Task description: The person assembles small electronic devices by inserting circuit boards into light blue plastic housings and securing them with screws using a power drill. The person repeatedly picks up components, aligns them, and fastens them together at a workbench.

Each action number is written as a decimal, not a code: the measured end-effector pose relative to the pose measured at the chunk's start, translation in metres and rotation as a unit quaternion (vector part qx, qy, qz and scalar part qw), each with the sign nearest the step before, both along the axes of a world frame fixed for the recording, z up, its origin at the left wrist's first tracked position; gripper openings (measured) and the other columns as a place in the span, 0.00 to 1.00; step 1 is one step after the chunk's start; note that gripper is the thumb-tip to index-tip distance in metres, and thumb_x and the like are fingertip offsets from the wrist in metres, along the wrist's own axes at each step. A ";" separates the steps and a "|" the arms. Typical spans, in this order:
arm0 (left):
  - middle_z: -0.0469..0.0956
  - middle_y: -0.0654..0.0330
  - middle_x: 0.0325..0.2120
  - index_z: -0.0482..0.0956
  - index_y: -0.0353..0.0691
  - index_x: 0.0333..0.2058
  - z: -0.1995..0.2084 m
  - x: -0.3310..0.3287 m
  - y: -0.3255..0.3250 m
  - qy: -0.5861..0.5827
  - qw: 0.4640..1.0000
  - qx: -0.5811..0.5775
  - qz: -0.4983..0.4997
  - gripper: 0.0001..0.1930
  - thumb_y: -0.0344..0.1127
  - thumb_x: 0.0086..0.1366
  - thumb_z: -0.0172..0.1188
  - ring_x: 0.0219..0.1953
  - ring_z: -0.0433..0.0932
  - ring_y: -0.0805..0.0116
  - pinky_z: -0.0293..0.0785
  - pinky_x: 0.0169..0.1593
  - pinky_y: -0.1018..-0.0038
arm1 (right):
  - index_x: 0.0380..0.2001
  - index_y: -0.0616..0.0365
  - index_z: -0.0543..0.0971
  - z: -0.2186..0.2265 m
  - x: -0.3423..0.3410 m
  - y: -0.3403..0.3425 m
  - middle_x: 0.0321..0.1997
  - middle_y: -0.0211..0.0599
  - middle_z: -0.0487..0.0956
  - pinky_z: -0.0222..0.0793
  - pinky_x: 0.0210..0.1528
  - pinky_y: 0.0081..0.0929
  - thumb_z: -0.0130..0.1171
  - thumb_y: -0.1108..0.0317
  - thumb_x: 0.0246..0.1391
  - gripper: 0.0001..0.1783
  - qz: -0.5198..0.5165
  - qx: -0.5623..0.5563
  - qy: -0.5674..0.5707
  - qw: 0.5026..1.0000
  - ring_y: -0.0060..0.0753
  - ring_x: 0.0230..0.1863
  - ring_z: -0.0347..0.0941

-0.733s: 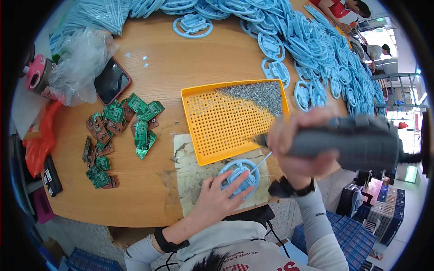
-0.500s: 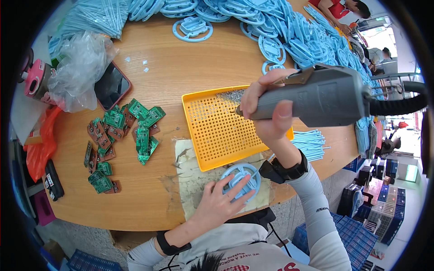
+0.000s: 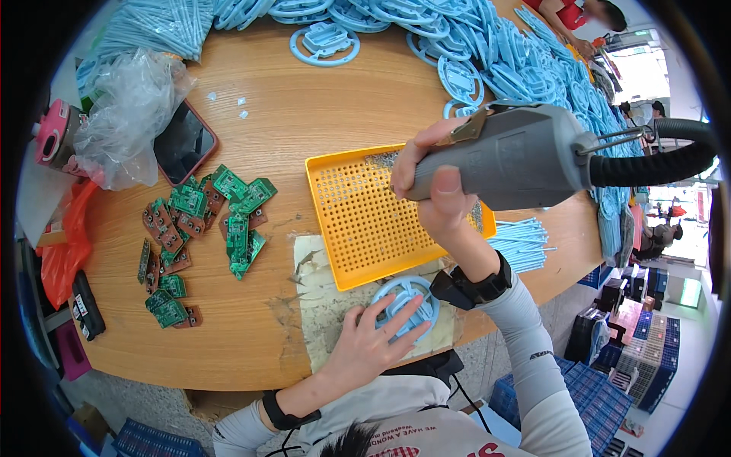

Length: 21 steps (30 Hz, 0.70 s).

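A grey power screwdriver (image 3: 514,156) with a black hose lies in the grip of my right hand (image 3: 442,198), above a yellow perforated tray (image 3: 362,244). Fingers hide its front tip. Small metal screws (image 3: 381,161) are gathered at the tray's far edge, and more show at its right side. My left hand (image 3: 362,343) holds a light-blue round plastic frame (image 3: 397,305) down on a worn, pale mat (image 3: 312,297), fingers spread across it. The hand covers part of the frame.
Green and brown circuit boards (image 3: 236,228) lie at the left, near a phone (image 3: 185,145) and a clear plastic bag (image 3: 133,122). Blue frames (image 3: 457,76) are heaped along the far side. Thin blue sticks (image 3: 521,244) lie right of the tray. Another person (image 3: 567,23) sits far right.
My right hand and the screwdriver have shifted slightly left over the tray, and the hose has swung with them. The left hand stays on the blue frame.
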<state>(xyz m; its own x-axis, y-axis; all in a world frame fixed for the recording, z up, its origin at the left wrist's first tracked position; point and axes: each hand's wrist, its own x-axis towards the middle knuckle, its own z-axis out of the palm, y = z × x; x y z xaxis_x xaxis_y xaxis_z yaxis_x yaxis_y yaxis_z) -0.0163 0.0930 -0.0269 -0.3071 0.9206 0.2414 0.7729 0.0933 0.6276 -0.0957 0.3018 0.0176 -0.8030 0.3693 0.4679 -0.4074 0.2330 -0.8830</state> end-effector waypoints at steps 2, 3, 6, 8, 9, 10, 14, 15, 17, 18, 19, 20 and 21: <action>0.67 0.68 0.60 0.77 0.63 0.50 0.000 -0.001 -0.003 0.003 1.000 -0.001 -0.001 0.23 0.45 0.53 0.66 0.54 0.67 0.58 0.61 0.48 0.60 | 0.42 0.57 0.64 -0.008 -0.001 -0.004 0.18 0.33 0.70 0.65 0.18 0.20 0.57 0.41 0.54 0.30 -0.005 0.003 0.004 1.000 0.23 0.16 0.67; 0.67 0.68 0.60 0.77 0.63 0.50 0.001 -0.001 -0.001 0.006 1.000 0.001 -0.002 0.23 0.45 0.53 0.66 0.54 0.67 0.58 0.61 0.49 0.60 | 0.43 0.57 0.64 -0.007 -0.001 -0.004 0.18 0.33 0.70 0.65 0.18 0.20 0.58 0.41 0.54 0.30 -0.002 -0.001 0.004 1.000 0.23 0.16 0.67; 0.66 0.65 0.60 0.77 0.62 0.50 0.005 -0.001 0.002 -0.001 1.000 -0.008 0.000 0.24 0.43 0.52 0.66 0.55 0.65 0.57 0.61 0.52 0.57 | 0.45 0.57 0.64 -0.001 0.004 0.000 0.22 0.33 0.70 0.65 0.23 0.19 0.59 0.46 0.53 0.29 0.029 -0.044 0.031 0.998 0.22 0.20 0.67; 0.66 0.62 0.59 0.76 0.58 0.51 0.016 0.001 0.001 0.018 0.998 -0.053 0.001 0.24 0.41 0.53 0.65 0.57 0.64 0.55 0.60 0.54 0.55 | 0.50 0.59 0.64 0.001 0.010 0.010 0.31 0.31 0.71 0.65 0.33 0.19 0.59 0.56 0.53 0.27 0.091 -0.104 0.087 0.987 0.20 0.29 0.67; 0.66 0.60 0.59 0.76 0.55 0.51 0.024 0.002 0.002 0.027 0.998 -0.059 -0.003 0.24 0.40 0.53 0.64 0.57 0.64 0.54 0.60 0.55 0.55 | 0.52 0.59 0.63 0.007 0.014 0.019 0.32 0.29 0.71 0.64 0.34 0.18 0.59 0.59 0.53 0.27 0.139 -0.122 0.111 0.977 0.18 0.30 0.66; 0.66 0.59 0.58 0.75 0.55 0.52 0.029 0.004 0.003 0.032 0.997 -0.073 -0.011 0.25 0.40 0.52 0.65 0.58 0.63 0.52 0.59 0.56 0.52 | 0.53 0.58 0.62 0.016 0.023 0.025 0.34 0.27 0.70 0.64 0.35 0.17 0.58 0.63 0.54 0.27 0.168 -0.132 0.116 0.970 0.17 0.31 0.66; 0.62 0.51 0.59 0.70 0.46 0.53 0.035 0.004 0.012 0.077 0.991 -0.103 -0.046 0.33 0.45 0.47 0.69 0.61 0.57 0.44 0.55 0.59 0.46 | 0.55 0.60 0.60 0.035 0.067 0.021 0.30 0.26 0.69 0.64 0.29 0.17 0.59 0.65 0.56 0.28 0.058 -0.164 0.071 0.982 0.16 0.25 0.65; 0.59 0.48 0.61 0.64 0.45 0.59 0.048 0.000 0.013 0.084 0.984 -0.143 -0.056 0.38 0.47 0.49 0.67 0.63 0.55 0.45 0.53 0.61 0.46 | 0.54 0.62 0.60 0.026 0.075 0.024 0.27 0.28 0.70 0.64 0.26 0.18 0.59 0.63 0.56 0.28 0.054 -0.190 0.108 0.974 0.18 0.22 0.65; 0.56 0.46 0.62 0.59 0.43 0.64 0.059 0.000 0.024 0.095 0.980 -0.166 -0.056 0.43 0.50 0.52 0.66 0.64 0.54 0.45 0.51 0.63 0.46 | 0.54 0.63 0.60 0.033 0.097 0.019 0.27 0.30 0.71 0.65 0.26 0.19 0.59 0.63 0.56 0.28 0.044 -0.219 0.119 0.968 0.19 0.23 0.67; 0.57 0.45 0.62 0.60 0.42 0.63 0.054 -0.001 0.029 0.105 0.981 -0.157 -0.042 0.42 0.51 0.52 0.65 0.63 0.55 0.45 0.50 0.63 0.46 | 0.54 0.64 0.60 0.028 0.099 0.012 0.27 0.30 0.71 0.65 0.25 0.19 0.59 0.62 0.56 0.29 0.050 -0.242 0.127 0.961 0.19 0.23 0.67; 0.57 0.45 0.62 0.61 0.41 0.62 0.052 0.002 0.033 0.105 0.983 -0.146 -0.035 0.41 0.52 0.53 0.64 0.62 0.56 0.44 0.50 0.63 0.46 | 0.54 0.64 0.60 0.028 0.108 0.006 0.28 0.31 0.71 0.66 0.26 0.19 0.59 0.63 0.56 0.29 0.043 -0.239 0.122 0.962 0.19 0.24 0.68; 0.58 0.45 0.61 0.61 0.40 0.62 0.045 0.004 0.039 0.134 0.981 -0.139 -0.028 0.41 0.52 0.52 0.64 0.62 0.57 0.45 0.51 0.64 0.47 | 0.54 0.63 0.59 0.026 0.117 0.001 0.29 0.32 0.72 0.66 0.27 0.19 0.60 0.63 0.55 0.29 0.039 -0.238 0.115 0.964 0.20 0.24 0.68; 0.59 0.45 0.61 0.61 0.39 0.62 0.034 0.012 0.047 0.157 0.979 -0.126 -0.030 0.42 0.53 0.52 0.64 0.62 0.58 0.45 0.51 0.64 0.47 | 0.54 0.63 0.59 0.025 0.130 -0.002 0.31 0.32 0.72 0.67 0.28 0.20 0.60 0.63 0.55 0.29 0.026 -0.233 0.104 0.966 0.20 0.25 0.69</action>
<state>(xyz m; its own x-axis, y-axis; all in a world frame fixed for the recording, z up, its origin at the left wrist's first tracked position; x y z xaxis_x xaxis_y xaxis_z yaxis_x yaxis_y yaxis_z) -0.0046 0.1395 0.0075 -0.1983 0.9770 0.0782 0.9331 0.1638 0.3200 0.0340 0.2998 0.0427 -0.7330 0.5403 0.4132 -0.5876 -0.1968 -0.7849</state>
